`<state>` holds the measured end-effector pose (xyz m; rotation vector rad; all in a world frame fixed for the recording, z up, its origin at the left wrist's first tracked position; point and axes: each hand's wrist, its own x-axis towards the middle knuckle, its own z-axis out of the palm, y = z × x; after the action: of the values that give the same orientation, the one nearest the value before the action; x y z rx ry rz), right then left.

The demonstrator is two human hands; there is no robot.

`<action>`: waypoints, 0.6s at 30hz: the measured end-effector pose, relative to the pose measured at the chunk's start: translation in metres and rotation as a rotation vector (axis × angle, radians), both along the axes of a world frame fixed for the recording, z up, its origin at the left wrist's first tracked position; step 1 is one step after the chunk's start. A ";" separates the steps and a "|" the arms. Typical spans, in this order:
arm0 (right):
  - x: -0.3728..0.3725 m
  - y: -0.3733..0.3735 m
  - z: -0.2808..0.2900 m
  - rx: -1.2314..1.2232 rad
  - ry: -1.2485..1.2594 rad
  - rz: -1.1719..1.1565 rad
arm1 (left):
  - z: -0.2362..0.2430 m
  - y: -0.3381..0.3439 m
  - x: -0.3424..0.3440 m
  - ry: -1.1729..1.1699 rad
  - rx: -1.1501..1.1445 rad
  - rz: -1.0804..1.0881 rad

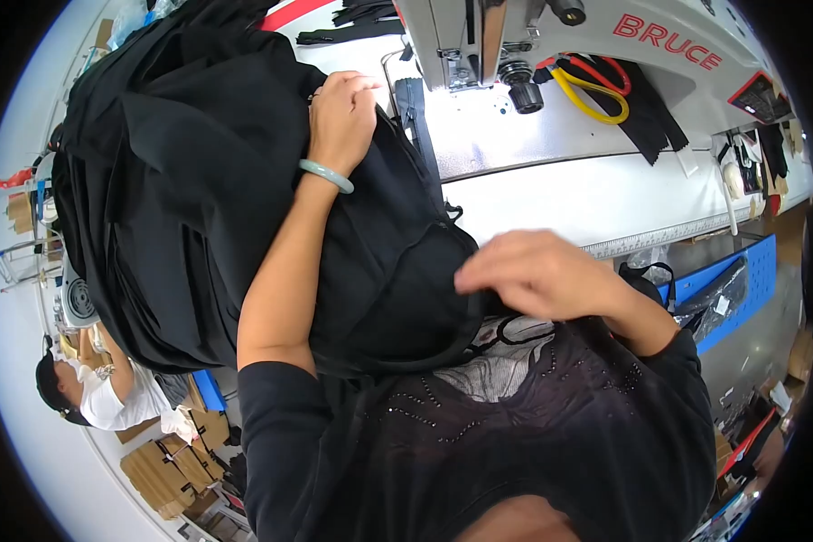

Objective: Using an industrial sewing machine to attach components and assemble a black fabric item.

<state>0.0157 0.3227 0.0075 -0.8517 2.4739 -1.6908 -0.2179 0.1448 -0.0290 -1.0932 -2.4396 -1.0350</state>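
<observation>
A large heap of black fabric (190, 172) spreads over the left of the worktable and down onto my lap. My left hand (343, 113), below a pale green bangle (326, 176), lies at the fabric's upper edge with its fingers curled in on the cloth; some fingertips are hidden. Over the near right edge of the cloth is my right hand (537, 271), somewhat blurred, its fingers stretched out. Whether its fingertips touch the cloth I cannot tell. Beside the fabric a dark zipper strip (413, 113) lies on the table.
A sewing machine (587, 36) stands at the far right, above its shiny bed plate (506, 135). Scissors (596, 90) with red and yellow handles rest under its arm on black strips (637, 126). A ruler (659, 238) runs along the table's front edge. At far left sits another person (117, 393).
</observation>
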 end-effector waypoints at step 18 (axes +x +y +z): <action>-0.044 -0.048 -0.002 -0.064 -0.257 -0.525 | 0.063 -0.027 0.003 -1.012 0.268 -0.284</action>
<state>-0.0279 0.2742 0.0051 0.0388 2.6109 -1.8726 -0.2148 0.1179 0.0336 -0.9653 -2.6918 -2.3910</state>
